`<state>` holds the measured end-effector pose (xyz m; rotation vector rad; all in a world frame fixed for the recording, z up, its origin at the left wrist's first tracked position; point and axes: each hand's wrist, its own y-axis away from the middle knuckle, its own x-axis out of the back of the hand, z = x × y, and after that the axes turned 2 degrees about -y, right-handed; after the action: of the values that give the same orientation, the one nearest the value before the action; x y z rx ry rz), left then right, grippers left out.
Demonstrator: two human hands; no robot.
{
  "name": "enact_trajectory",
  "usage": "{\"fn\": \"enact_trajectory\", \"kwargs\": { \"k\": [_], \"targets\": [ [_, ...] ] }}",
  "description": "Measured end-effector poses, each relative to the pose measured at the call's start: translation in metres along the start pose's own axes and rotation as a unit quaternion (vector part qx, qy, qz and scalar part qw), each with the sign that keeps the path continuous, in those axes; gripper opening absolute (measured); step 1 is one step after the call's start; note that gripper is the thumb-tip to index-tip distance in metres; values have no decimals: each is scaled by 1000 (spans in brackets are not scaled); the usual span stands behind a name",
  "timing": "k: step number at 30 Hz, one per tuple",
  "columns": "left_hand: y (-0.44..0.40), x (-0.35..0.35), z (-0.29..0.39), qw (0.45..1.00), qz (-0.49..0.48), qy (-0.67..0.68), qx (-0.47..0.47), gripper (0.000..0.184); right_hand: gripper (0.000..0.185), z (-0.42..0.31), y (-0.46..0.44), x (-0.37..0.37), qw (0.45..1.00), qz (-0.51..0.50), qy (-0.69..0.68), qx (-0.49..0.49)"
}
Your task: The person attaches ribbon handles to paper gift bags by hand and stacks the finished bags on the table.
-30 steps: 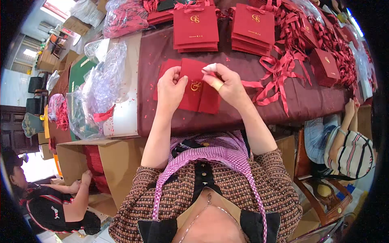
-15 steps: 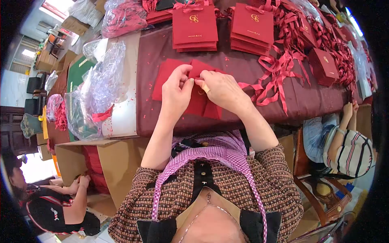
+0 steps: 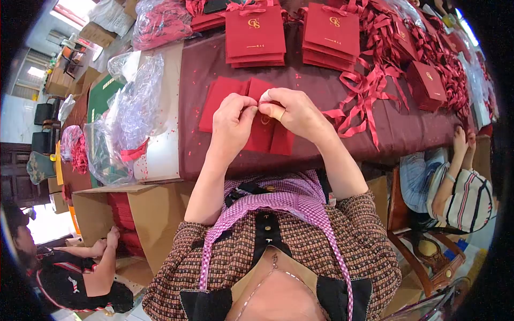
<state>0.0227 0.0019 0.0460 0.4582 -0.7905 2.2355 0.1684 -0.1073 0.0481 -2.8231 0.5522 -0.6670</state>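
My left hand [image 3: 231,125] and my right hand [image 3: 297,113] meet over a flat red paper bag [image 3: 280,140] at the table's near edge. The fingertips of both are pinched together, almost touching, and what they grip between them is hidden. A tan band wraps a finger of my right hand. Under my left hand more red paper [image 3: 214,107] spreads out, and part of a gold mark shows on the bag below my fingers. Loose red ribbons [image 3: 364,115] lie right of my right hand.
Stacked red gift bags [image 3: 255,37] and a second stack [image 3: 331,35] stand behind my hands. More bags [image 3: 426,85] sit among heaped ribbons at right. Clear plastic [image 3: 134,101] lies at left. One co-worker [image 3: 80,275] reaches into a carton [image 3: 160,222]; another [image 3: 463,198] sits at right.
My fingertips have shifted slightly, with my right hand's fingers now more upright over the bag. The co-worker at left has moved a hand farther into the carton.
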Motion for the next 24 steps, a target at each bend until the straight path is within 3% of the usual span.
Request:
{"fn": "enact_trajectory", "kwargs": {
  "k": [3, 4, 5, 8, 16, 24],
  "targets": [
    [2, -4, -3, 999, 10, 42, 15, 16, 14, 0, 3, -5, 997, 51, -49, 13],
    [3, -3, -3, 997, 18, 48, 60, 20, 14, 2, 3, -5, 997, 50, -50, 13],
    [4, -3, -3, 993, 25, 54, 106, 25, 13, 3, 4, -4, 996, 77, -30, 21],
    [5, -2, -6, 990, 37, 62, 124, 32, 9, 8, 7, -6, 993, 116, 6, 21],
    [7, -2, -5, 990, 16, 78, 119, 26, 9, 18, 4, -20, 969, 168, 116, 137],
    [10, -5, -13, 989, 33, 96, 109, 22, 9, 21, 3, -26, 959, 178, 153, 159]
  ]
}}
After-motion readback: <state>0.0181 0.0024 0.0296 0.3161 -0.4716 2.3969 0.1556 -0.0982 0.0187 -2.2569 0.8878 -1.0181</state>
